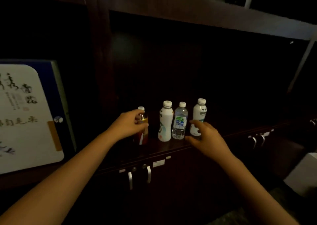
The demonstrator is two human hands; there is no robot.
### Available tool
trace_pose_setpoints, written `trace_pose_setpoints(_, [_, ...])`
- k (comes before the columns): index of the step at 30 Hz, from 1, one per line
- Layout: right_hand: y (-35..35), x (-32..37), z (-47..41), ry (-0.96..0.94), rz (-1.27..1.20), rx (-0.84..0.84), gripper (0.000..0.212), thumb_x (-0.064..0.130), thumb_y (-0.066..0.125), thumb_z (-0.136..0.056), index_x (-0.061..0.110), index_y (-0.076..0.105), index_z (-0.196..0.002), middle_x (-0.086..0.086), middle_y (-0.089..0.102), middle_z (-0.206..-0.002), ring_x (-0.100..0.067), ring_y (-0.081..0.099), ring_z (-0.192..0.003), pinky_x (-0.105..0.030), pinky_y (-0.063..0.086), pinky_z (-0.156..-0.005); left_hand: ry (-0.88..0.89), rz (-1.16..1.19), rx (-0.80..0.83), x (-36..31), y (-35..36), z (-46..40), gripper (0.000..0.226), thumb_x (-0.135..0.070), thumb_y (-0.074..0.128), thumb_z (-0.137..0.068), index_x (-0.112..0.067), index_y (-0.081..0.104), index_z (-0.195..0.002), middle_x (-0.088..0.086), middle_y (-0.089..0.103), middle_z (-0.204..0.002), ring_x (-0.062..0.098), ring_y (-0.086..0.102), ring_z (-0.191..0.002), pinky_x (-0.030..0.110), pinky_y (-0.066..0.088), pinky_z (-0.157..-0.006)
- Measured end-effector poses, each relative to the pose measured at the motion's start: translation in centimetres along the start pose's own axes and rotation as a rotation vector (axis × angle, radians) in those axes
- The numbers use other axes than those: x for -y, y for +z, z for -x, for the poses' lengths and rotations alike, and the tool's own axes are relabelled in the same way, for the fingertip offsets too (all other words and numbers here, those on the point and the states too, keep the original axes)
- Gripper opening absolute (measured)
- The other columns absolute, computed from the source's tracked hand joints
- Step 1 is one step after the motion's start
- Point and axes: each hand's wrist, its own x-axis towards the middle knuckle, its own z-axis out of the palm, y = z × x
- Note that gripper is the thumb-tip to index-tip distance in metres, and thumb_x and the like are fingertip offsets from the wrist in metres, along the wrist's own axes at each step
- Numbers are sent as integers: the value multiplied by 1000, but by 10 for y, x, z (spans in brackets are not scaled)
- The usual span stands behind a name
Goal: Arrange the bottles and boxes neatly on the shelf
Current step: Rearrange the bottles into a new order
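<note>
Four bottles standing in a row on the dark shelf (171,147); labels too blurred to read.
Left hand (127,124) is gripping the amber bottle (143,130), fingers curled round it. Right hand (204,135), fingers loosely spread, is touching the rightmost white bottle (199,114). Between them: another white bottle (165,121), a clear water bottle (180,121).

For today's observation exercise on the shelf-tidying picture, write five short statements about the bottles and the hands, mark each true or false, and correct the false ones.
1. Four bottles stand upright on the shelf. True.
2. The left hand grips the amber bottle. True.
3. The clear water bottle lies on its side. False: it stands upright between the curvy white bottle and the right-hand white bottle.
4. All the bottles have red caps. False: the caps are white.
5. The right hand is far from every bottle. False: its fingers reach the right-hand white bottle; a firm grip cannot be confirmed.
</note>
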Motion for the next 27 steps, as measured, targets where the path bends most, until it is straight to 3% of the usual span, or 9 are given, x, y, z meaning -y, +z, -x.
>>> trace_pose_setpoints(4, [4,-24,-65,-91,-80,-2,51,29,67,-79,20,48,-126,-11,59,-116,-26,59,-102,-35,49,-82,-64,-38,-27,3,4,-40,58,-30,67,-80,-21,45,-132,8,56,-128,16,56,-104,25,42,-83])
trace_pose_setpoints(13, [46,-47,-203,-445,-149,82,54,28,64,-81,15,45,-130,-16,53,-125,-31,55,-109,-42,49,-86,-263,-253,-195,12,17,-112,58,-35,64,-82,-15,44,-132,12,55,-126,23,55,-110,28,46,-84])
trace_pose_setpoints(18, [69,-49,-252,-540,-147,231,50,26,68,-79,12,51,-124,-17,55,-122,-31,56,-105,-41,50,-86,-400,-387,-183,15,34,-136,51,-31,66,-80,-6,54,-123,16,59,-121,26,56,-110,39,49,-91])
trace_pose_setpoints(27, [87,-51,-276,-629,-61,306,37,33,73,-73,4,65,-95,-15,65,-96,-24,58,-85,-38,52,-72,-422,-333,-275,21,46,-145,27,-17,73,-75,1,66,-95,18,67,-103,25,61,-97,33,50,-81])
